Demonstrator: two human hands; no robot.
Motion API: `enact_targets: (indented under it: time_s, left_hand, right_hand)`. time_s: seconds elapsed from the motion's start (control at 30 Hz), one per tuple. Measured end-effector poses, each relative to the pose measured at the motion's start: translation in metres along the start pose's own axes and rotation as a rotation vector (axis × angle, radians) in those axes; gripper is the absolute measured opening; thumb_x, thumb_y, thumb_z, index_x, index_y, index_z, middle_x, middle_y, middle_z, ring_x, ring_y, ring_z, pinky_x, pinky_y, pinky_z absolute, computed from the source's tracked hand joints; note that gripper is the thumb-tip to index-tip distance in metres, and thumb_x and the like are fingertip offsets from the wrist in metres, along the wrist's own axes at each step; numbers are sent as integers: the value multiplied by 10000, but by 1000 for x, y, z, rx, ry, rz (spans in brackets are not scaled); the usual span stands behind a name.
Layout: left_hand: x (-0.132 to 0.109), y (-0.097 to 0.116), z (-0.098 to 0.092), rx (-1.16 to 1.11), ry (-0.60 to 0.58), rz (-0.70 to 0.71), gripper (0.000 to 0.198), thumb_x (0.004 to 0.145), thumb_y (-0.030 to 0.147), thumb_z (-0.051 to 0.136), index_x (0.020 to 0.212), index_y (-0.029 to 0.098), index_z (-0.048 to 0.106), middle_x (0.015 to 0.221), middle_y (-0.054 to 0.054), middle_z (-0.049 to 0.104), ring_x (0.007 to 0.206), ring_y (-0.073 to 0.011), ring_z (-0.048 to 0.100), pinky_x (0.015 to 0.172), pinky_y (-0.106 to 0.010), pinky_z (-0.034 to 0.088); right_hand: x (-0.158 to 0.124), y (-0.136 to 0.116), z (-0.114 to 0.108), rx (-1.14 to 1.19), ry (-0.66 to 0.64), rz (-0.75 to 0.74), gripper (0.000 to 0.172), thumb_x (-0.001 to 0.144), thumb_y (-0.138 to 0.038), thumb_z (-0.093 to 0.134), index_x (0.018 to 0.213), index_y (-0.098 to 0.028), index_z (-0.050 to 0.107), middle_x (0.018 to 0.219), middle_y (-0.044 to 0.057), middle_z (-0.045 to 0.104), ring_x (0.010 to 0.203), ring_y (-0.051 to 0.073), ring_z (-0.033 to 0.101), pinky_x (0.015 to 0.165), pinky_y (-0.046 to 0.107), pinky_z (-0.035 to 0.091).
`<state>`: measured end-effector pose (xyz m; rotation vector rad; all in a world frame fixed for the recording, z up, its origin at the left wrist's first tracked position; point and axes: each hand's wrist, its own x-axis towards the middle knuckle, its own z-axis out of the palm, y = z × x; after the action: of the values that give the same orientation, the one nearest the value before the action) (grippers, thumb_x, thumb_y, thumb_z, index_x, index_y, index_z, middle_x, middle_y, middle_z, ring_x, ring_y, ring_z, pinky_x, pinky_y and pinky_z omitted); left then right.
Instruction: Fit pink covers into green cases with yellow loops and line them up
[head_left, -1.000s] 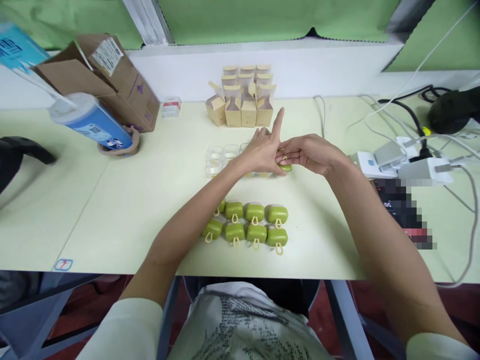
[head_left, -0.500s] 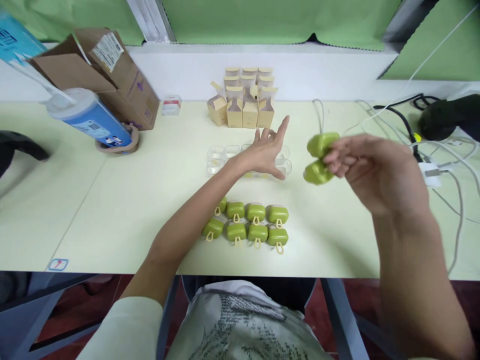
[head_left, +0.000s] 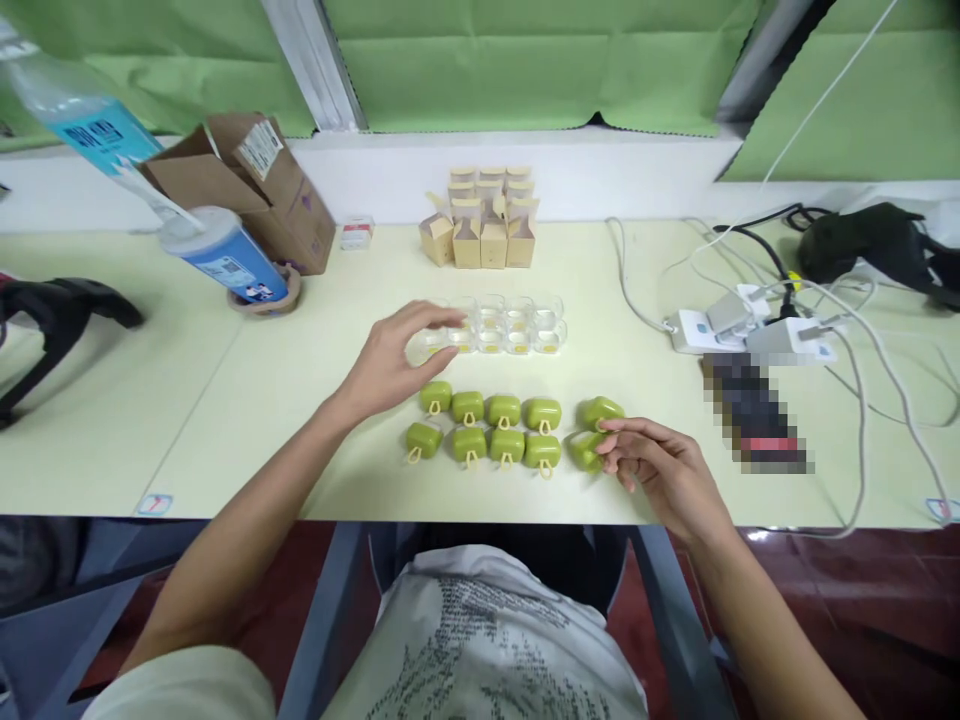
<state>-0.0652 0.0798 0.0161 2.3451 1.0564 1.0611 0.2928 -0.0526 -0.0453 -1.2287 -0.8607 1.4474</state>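
Note:
My right hand (head_left: 660,475) pinches at two small glossy green cases, an upper one (head_left: 602,411) and a lower one (head_left: 586,452), right at the table surface. To their left, two rows of similar green cases (head_left: 505,411) with cream loops lie on the table. My left hand (head_left: 397,355) is by the left end of a double row of clear plastic cups (head_left: 519,322). Its thumb and fingers are apart around that end, partly hiding the nearest cups; I cannot tell whether they touch. Yellow bits show in the cups' bottoms.
Small cream boxes (head_left: 493,245) with raised flaps stand by the wall. At left are a brown carton (head_left: 289,205), a blue tub (head_left: 232,262) and a black object (head_left: 56,320). A power strip (head_left: 697,330) with white cables and a pixelated dark item (head_left: 754,415) lie right.
My right hand has brought the two green cases down and left to the end of the green rows. My left hand has moved left across the clear cups, and the view has shifted slightly.

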Motion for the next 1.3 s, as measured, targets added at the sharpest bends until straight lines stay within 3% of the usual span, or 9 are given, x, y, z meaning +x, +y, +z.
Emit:
enact_targets:
  time_s: [0.13,0.27,0.37,0.47,0.6,0.83,1.03,1.13,1.3]
  left_hand:
    - [-63,-2,1,-28,170,-88,148,1039,199,720,1163,223,797,1114,-43,800,975,-159,747,946,-335,600]
    - [-110,5,10,-37,228,-132,148,1051,176,709,1160,243,783,1105,-50,763,966,-170,730,899,-353,589]
    - [-135,12,17,2,212,-199,182,1046,223,739,1223,258,767,1202,-56,719,909,-146,708,900,-354,615]
    - [-151,18,24,51,116,-250,343,1012,305,802,1350,294,745,1307,-64,650,922,-147,712,927,-369,657]
    - [-159,16,33,106,49,-254,447,1001,318,818,1437,322,718,1434,-83,642,1163,-219,738,965,-369,675]
    - [-155,22,54,94,205,-228,286,993,234,815,1270,257,745,1252,-47,730,1022,-182,752,919,-329,667]
    - [-155,26,61,126,172,-231,298,1000,284,827,1278,255,724,1230,-50,707,1083,-200,743,988,-355,665]
    - [-157,22,55,60,117,-259,460,952,407,892,1348,267,705,1306,-76,684,1177,-240,730,1038,-403,664]
    - [-155,12,38,-184,114,-266,432,1058,508,726,1425,284,689,1419,-123,616,1209,-240,723,964,-385,690]
  right_hand:
    - [-11,12,-15,-40,-4,-89,193,890,-373,864,1000,-215,883,886,99,825,681,192,736,463,240,495]
    - [-21,21,-21,-390,250,-396,150,1012,-386,777,1072,-267,846,1013,60,764,678,132,664,504,239,517]
    - [-24,23,-18,-787,125,-519,254,1033,-387,769,1255,-277,826,1253,94,683,757,136,717,654,309,633]
    - [-26,24,-13,-983,-8,-604,330,1069,-362,734,1384,-270,771,1291,105,689,767,153,742,834,398,678]
    - [-28,27,-3,-1013,-16,-631,330,1085,-329,720,1403,-239,729,1154,77,747,806,177,761,836,373,672]
    - [-28,34,18,-1070,87,-720,305,1091,-372,717,1344,-204,746,1177,102,725,712,152,729,849,390,693]
    - [-10,17,-1,-1040,314,-648,451,1064,-530,712,1348,-185,765,1252,147,728,728,177,749,700,374,675]
    - [16,8,-17,-1018,174,-511,543,1014,-607,739,1364,-195,789,1256,153,765,760,212,778,740,417,686]
    - [44,2,-28,-885,-7,-470,380,1036,-545,724,1206,-231,855,1191,120,852,974,270,804,886,445,669]
